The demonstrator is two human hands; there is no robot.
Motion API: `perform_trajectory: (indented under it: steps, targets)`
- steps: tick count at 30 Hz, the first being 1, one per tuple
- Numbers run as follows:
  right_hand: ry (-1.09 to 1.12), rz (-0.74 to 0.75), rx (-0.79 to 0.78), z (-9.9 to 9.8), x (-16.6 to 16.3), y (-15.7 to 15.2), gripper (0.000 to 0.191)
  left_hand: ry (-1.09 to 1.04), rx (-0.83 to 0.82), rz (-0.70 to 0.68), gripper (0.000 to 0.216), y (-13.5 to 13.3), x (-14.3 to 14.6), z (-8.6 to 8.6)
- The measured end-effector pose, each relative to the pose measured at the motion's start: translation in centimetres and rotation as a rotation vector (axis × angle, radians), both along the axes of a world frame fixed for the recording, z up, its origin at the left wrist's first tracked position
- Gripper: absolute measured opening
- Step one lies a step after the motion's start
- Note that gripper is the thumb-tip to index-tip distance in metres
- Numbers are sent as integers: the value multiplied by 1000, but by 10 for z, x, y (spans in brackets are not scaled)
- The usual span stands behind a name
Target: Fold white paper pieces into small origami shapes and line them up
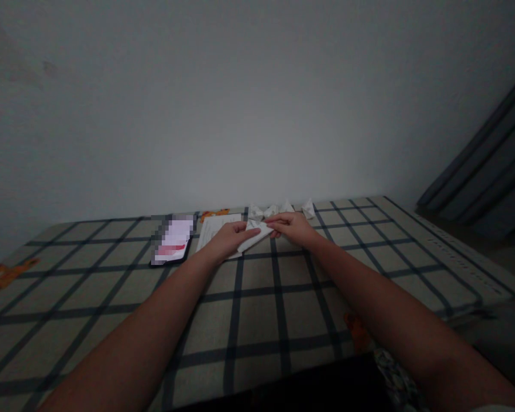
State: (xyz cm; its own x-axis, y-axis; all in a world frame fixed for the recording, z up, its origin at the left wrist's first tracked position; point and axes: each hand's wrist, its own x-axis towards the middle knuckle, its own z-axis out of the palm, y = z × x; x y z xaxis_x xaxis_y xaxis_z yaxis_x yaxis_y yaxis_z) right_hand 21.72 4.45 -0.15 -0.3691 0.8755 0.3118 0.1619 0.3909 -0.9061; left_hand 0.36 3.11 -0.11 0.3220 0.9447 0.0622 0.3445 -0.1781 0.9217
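A folded piece of white paper (254, 237) is held between my two hands, just above the checked cloth. My left hand (228, 239) pinches its left side, thumb on top. On the right edge, the fingers of my right hand (295, 228) are closed on the same paper. Behind the hands stand several small folded paper shapes (308, 209) in a row close to the wall. Printed white sheets (210, 227) lie flat beside my left hand, partly covered by it.
A phone (174, 239) with a lit, blurred screen lies left of the sheets. The checked cloth (257, 309) with orange patterns covers the surface up to a pale wall (257, 103). A dark curtain (489, 143) hangs at the right. Something black (292, 389) is at the near edge.
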Motion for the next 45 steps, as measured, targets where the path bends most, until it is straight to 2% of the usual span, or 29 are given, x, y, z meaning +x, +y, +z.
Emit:
perform_trajectory:
  steps: [4,8,13,22,28,34,38,45]
  targets:
    - [-27,3,24,5,-2,-6,38,140,12,11,43,-5,0,3]
    - [59,-37,-13,9,-3,-8,57,50,23,-12,44,-8,4,4]
    - [54,-4,-59,5,-3,-2,38,14,37,72,43,-11,7,7]
    - [33,-27,-30,8,-4,-5,43,22,-48,3,34,-10,8,4]
    - [13,17,-79,8,-3,-6,45,-26,-70,7,34,-9,9,2]
    - [-30,73,-53,7,-2,-6,36,-14,-95,3,36,-10,10,0]
    - [-26,55,-69,8,-3,-7,35,14,-86,13,39,-11,11,2]
    - [-51,119,-108,7,-4,-8,33,16,-54,11,40,-11,11,1]
